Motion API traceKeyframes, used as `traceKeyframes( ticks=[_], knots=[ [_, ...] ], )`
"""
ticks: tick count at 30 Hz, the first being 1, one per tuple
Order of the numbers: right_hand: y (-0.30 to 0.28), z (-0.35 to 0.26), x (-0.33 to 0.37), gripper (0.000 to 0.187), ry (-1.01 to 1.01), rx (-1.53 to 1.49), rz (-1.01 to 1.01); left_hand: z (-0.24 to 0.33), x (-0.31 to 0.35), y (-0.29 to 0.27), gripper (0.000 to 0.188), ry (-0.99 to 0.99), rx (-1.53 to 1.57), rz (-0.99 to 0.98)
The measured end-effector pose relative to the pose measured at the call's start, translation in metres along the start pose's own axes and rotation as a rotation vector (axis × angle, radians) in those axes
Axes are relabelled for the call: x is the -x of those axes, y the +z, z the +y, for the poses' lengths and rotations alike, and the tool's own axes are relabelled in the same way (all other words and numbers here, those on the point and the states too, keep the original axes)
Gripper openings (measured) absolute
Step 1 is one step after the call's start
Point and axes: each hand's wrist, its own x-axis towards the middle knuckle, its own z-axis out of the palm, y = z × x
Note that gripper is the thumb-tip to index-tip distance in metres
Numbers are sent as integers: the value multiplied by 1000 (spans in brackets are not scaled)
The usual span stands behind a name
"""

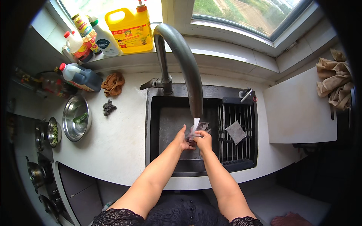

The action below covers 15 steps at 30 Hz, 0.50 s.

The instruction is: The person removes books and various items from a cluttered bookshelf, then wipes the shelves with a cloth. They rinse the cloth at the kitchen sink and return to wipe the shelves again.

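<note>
Over the left basin of the dark sink (154,113), both my hands meet under the running water (196,123) of the tall curved tap (183,52). My right hand (203,141) pinches a thin, crumpled, translucent pinkish-grey thing (204,126), which looks like a plastic bag or film. On the other side, my left hand (181,140) cups the same thing, its thumb raised and its fingers curved beneath. Part of that thing is hidden behind the fingers and blurred by the water, so its kind is unclear.
A grey cloth pad (236,132) lies on the drying rack (225,150). Left on the counter are a steel bowl (68,128), a dark scrubber (109,108), a brown rag (113,84) and a dark-liquid jug (81,77). A yellow jug (132,32) stands on the sill. A white board (298,113) is at right.
</note>
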Motion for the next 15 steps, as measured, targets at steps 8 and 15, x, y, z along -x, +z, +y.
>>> traceKeyframes(
  ticks=[8,15],
  knots=[
    [-18,0,-20,37,246,-390,-287,-8,-53,-42,37,426,244,-96],
    [42,60,-24,46,-116,418,39,-26,-55,-44,40,390,174,76]
  ],
)
